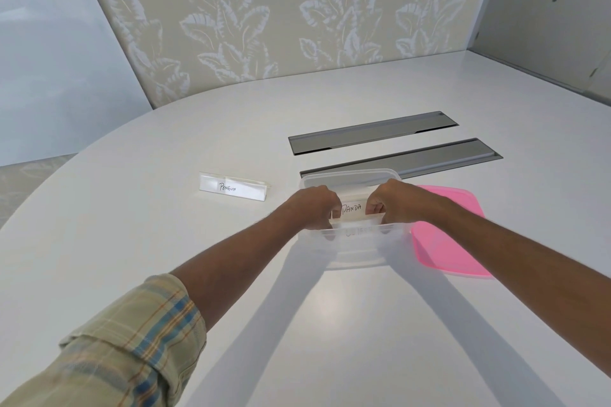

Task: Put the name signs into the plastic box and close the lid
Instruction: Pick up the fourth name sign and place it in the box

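Observation:
A clear plastic box stands on the white table in front of me. Inside it, a name sign reading PANDA is held at both ends: my left hand grips its left end, my right hand its right end. Another sign with faint writing shows through the box's near wall. A name sign reading PENGUIN stands on the table to the left of the box, apart from my hands. The pink lid lies flat on the table to the right of the box, partly under my right forearm.
Two long grey metal cable hatches are set into the table beyond the box. The table's curved edge runs along the left. A leaf-patterned wall stands behind the table, a grey door at the far right.

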{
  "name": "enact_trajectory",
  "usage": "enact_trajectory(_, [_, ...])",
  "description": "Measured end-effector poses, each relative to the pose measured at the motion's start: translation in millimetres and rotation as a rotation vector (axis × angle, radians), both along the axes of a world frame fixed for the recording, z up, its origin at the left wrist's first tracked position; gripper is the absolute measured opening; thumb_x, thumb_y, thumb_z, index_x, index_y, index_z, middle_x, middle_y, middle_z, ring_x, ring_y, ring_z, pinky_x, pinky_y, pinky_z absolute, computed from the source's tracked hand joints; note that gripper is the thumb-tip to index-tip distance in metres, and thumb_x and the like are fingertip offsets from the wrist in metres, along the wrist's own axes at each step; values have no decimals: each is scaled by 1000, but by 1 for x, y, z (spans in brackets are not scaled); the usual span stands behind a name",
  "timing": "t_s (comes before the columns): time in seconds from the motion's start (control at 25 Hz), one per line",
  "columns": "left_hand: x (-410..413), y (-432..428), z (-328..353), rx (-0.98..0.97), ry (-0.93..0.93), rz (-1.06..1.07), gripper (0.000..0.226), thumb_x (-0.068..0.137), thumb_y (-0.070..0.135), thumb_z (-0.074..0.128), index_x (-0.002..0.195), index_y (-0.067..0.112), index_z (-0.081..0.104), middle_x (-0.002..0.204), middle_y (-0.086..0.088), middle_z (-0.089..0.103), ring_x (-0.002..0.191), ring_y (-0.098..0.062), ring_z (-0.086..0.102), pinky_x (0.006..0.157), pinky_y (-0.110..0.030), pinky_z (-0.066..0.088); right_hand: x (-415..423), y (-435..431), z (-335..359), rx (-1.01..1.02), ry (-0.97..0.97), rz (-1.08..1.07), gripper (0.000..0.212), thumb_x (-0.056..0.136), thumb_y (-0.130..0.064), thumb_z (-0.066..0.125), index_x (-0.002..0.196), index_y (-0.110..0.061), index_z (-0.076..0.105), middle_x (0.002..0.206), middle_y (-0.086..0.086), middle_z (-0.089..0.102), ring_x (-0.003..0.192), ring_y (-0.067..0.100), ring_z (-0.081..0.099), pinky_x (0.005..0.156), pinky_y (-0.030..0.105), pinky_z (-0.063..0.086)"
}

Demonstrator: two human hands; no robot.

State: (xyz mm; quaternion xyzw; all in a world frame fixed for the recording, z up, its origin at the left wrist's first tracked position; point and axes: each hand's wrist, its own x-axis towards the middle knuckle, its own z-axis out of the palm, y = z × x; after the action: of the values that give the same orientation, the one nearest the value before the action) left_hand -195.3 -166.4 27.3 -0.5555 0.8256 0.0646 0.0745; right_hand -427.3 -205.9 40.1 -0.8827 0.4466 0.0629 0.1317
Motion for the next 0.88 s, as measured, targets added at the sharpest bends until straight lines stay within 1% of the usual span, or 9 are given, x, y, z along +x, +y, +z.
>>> enact_trajectory(0.2, [-2,-3,-3,0,-14,0,43,78,34,87,118,27,74,114,0,73,107,-26,69,71,-31,47,2,-1,-3,17,17,2,45,68,-6,91,111,-13,79,103,2,81,95,19,75,86,39,62])
enact_trajectory(0.28, [0,-2,-3,-7,8,-5,41,78,34,87,117,27,75,110,3,75,108,-24,68,71,-30,47,1,-2,-4,27,11,-3,44,67,-6,92,109,-14,80,101,1,81,94,19,75,85,39,62])
enact_trajectory(0.36, [4,-1,2,-11,58,-3,40,79,36,87,116,27,76,107,7,78,109,-20,67,76,-31,51,1,-3,-5,41,-22,-14,41,69,-5,90,108,-13,80,101,2,81,94,18,76,87,37,62])
enact_trajectory(0.44, [9,1,12,-18,148,24,40,80,41,86,116,26,76,107,8,79,109,-17,66,84,-35,56,3,-5,-3,52,-67,-44,38,73,-8,91,108,-13,80,102,1,81,94,15,76,88,35,62])
enact_trajectory(0.48, [13,2,18,-30,205,46,40,80,45,85,114,26,76,106,8,79,106,-15,67,87,-36,57,4,-5,-2,51,-90,-66,37,73,-14,93,108,-15,81,100,-1,80,94,14,76,87,34,62])
enact_trajectory(0.56, [22,6,31,-118,305,98,34,84,50,81,109,27,77,101,10,79,100,-13,70,87,-37,59,9,-6,4,21,-144,-115,34,73,-27,94,104,-20,81,94,-9,77,90,12,74,84,33,61])
enact_trajectory(0.64, [38,9,45,-242,364,158,25,89,49,76,104,29,78,98,11,80,97,-14,73,87,-38,60,17,-9,14,-21,-221,-153,29,75,-35,92,99,-24,82,87,-16,74,87,10,74,84,35,62])
enact_trajectory(0.76, [74,11,61,-334,393,251,16,93,41,72,103,30,79,98,8,81,97,-17,74,87,-39,60,39,-12,33,-64,-351,-173,21,79,-37,90,93,-25,81,84,-15,77,83,5,75,81,34,64])
enact_trajectory(0.88, [120,11,67,-352,380,343,17,93,34,73,108,28,79,104,6,81,103,-18,74,91,-39,59,78,-16,46,-110,-484,-171,13,82,-33,88,87,-24,81,78,-16,76,76,-4,71,76,29,63])
